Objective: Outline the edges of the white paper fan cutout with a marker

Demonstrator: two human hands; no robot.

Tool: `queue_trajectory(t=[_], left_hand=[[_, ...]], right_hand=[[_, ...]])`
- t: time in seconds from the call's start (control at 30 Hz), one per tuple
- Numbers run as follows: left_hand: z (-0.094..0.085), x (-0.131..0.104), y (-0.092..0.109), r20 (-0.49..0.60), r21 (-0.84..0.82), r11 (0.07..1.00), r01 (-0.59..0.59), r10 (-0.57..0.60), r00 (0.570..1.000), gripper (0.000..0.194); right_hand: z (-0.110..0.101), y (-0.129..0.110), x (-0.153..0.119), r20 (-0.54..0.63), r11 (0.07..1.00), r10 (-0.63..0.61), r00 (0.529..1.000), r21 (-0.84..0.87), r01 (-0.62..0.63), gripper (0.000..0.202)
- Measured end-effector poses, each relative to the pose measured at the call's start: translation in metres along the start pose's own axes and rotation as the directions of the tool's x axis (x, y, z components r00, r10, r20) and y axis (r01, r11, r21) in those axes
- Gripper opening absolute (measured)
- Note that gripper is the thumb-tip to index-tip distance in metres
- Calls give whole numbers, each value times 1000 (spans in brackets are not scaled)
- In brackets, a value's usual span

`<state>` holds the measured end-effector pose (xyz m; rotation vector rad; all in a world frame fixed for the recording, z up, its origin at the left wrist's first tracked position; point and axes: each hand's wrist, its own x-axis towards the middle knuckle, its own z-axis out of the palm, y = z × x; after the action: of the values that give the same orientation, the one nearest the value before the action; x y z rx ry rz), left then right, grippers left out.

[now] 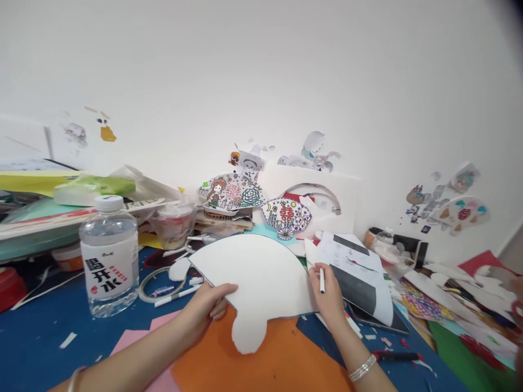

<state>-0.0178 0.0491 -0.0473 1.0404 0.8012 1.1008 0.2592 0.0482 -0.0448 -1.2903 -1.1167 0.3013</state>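
The white card [255,272] lies between the two hands, its broad arc toward 12 o'clock and its rounded tab toward 6. Its long axis runs tilted, from between 9 and 10 o'clock to between 3 and 4. The left hand [212,304] grasps the edge at 8 o'clock, thumb flat on the face and fingers curled beneath, so it sits nearer the tab. The right hand [330,298] is at 3 o'clock against the opposite edge, grasping a pen [322,280] that stands nearly upright; how firmly it also pinches the card I cannot tell. The card is held over an orange sheet [294,356] on the blue surface [44,340]. From the card, a bottle [109,261] stands at 9 o'clock, a tape roll [141,288] is nearer on that side, and a small patterned fan [286,215] is at 1 o'clock.
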Motion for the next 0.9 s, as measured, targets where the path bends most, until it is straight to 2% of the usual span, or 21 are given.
queue_trajectory(t=[0.07,0.13,0.17,0.23,0.3,0.4,0.47,0.5,0.57,0.7,0.9], left_hand=[[2,0,-1,-35,0,1000,18,-18,999,30],[4,-1,-3,-53,-2,1000,28,-28,998,24],[6,-1,-3,-56,-2,1000,31,-31,998,22],[8,-1,-5,-51,2,999,34,-34,998,20],[10,-1,-6,-34,10,999,37,-37,999,21],[11,-1,-8,3,21,998,53,-53,999,23],[10,-1,-8,20,24,997,68,-68,997,22],[9,0,-7,24,24,997,74,-75,997,21],[8,0,-7,30,19,996,85,-86,996,19],[6,1,-6,41,14,995,102,-103,994,18],[4,3,-8,57,13,995,99,-99,993,18]], right_hand=[[1,-11,-9,16,976,-201,979,-86,202,26],[6,-26,-22,122,955,-285,951,-43,292,28],[10,-34,-29,193,945,-323,927,8,328,30],[19,-48,-45,343,910,-413,843,129,394,30],[29,-56,-60,492,893,-449,746,208,400,24],[40,-57,-76,629,949,-315,711,228,219,15],[43,-52,-81,660,968,-242,712,217,128,13],[44,-50,-82,657,969,-239,715,213,128,14],[43,-45,-82,641,961,-275,716,192,197,19],[43,-40,-81,650,921,-347,676,100,377,24],[45,-34,-81,656,862,-414,631,59,504,25]])
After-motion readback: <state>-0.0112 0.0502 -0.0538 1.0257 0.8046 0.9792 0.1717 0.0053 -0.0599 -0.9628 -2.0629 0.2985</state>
